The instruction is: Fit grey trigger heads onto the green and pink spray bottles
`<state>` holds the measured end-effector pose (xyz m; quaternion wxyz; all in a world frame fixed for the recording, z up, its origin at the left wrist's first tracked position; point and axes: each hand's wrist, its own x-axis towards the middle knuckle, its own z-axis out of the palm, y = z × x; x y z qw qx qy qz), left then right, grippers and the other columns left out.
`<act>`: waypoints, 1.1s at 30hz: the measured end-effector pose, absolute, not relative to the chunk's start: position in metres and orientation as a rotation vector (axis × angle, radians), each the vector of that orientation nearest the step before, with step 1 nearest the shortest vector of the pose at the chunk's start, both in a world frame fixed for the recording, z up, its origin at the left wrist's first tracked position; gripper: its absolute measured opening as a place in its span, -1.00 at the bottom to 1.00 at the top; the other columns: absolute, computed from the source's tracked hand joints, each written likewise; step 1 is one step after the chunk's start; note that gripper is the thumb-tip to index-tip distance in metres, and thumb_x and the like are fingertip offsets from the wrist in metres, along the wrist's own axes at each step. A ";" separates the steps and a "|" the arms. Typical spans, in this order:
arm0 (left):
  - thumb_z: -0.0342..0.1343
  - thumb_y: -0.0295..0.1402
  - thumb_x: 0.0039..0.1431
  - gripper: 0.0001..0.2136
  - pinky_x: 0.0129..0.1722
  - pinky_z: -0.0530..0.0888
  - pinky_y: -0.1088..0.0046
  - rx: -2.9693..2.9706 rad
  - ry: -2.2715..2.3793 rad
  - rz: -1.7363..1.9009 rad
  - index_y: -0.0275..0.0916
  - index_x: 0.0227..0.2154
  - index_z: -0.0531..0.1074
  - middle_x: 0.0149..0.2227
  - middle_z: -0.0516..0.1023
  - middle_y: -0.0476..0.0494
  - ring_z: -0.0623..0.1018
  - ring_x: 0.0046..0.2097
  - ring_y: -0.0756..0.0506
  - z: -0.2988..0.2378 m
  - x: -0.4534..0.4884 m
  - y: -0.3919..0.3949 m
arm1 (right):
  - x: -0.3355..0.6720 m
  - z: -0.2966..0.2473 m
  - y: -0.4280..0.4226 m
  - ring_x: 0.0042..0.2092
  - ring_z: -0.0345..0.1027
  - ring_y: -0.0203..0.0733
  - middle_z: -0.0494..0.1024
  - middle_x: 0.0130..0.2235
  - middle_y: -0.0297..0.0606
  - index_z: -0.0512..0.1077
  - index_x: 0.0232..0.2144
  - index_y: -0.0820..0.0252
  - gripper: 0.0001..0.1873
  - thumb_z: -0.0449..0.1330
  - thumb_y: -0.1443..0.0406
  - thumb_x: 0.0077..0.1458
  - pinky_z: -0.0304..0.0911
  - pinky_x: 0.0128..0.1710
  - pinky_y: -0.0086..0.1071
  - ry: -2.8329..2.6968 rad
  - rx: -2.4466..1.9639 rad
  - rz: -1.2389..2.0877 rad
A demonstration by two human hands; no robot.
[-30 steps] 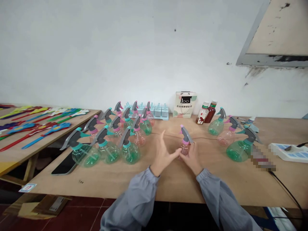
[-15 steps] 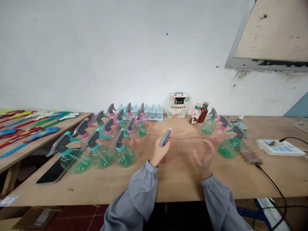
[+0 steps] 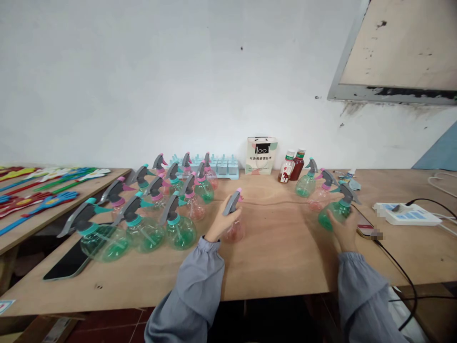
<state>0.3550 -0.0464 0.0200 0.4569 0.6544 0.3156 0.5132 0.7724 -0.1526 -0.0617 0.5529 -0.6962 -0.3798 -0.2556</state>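
Note:
My left hand (image 3: 219,222) grips the neck of a pink spray bottle (image 3: 234,229) with a grey trigger, standing on the wooden table (image 3: 278,247) just right of a group of several green and pink spray bottles (image 3: 157,209). My right hand (image 3: 343,230) is wrapped round the body of a green spray bottle (image 3: 333,213) at the right. Two more spray bottles (image 3: 314,183) stand just behind that one.
A black phone (image 3: 67,261) lies at the table's left front edge. At the back wall stand a blue tray (image 3: 221,166), a small paper bag (image 3: 261,155) and two drink bottles (image 3: 293,166). A power strip (image 3: 407,214) with cables lies right. Coloured clapper toys (image 3: 43,190) cover the left table.
My left hand took the pink bottle and carried it left toward the group. My right hand let go of it and reached right to the green bottle. The camera turned slightly right.

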 end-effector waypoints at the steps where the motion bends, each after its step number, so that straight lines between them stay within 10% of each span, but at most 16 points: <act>1: 0.23 -0.37 -0.05 -0.65 -0.49 0.30 0.55 1.632 0.784 1.277 -0.20 -0.13 0.49 -0.43 0.44 0.05 0.32 -0.51 0.07 0.019 0.353 -0.046 | 0.761 -0.064 -0.149 0.05 0.32 0.26 0.41 -0.02 0.10 0.29 0.09 0.28 -0.04 0.15 -0.35 -0.08 0.24 0.05 0.26 -0.909 -1.655 -0.588; 10: 0.19 -0.34 -0.05 -0.65 -0.25 0.45 0.44 1.497 0.718 1.284 -0.24 -0.13 0.54 -0.20 0.66 -0.17 0.58 -0.17 -0.12 0.026 0.344 -0.039 | 0.622 -0.071 -0.110 0.03 0.33 0.13 0.43 -0.05 -0.01 0.29 0.08 0.21 -0.22 0.17 -0.24 0.07 0.29 0.07 0.07 -1.277 -1.518 -0.287; 20: 0.10 -0.45 -0.35 -0.90 -0.55 0.31 0.59 0.967 0.707 1.011 -0.27 -0.62 0.41 -0.55 0.50 -0.03 0.41 -0.51 0.05 0.042 0.357 -0.046 | 0.590 -0.075 -0.083 0.07 0.28 0.10 0.39 -0.01 -0.05 0.27 0.16 0.18 -0.25 0.20 -0.15 0.10 0.24 0.13 0.08 -1.293 -1.470 -0.158; 33: 0.32 -0.03 -0.13 -0.62 -0.64 0.28 0.61 0.917 0.694 1.058 -0.25 -0.52 0.40 -0.58 0.44 0.01 0.48 -0.53 0.03 0.047 0.355 -0.056 | 0.588 -0.073 -0.088 0.12 0.25 0.11 0.36 0.05 0.00 0.25 0.20 0.22 -0.20 0.19 -0.17 0.11 0.20 0.18 0.08 -1.287 -1.463 -0.081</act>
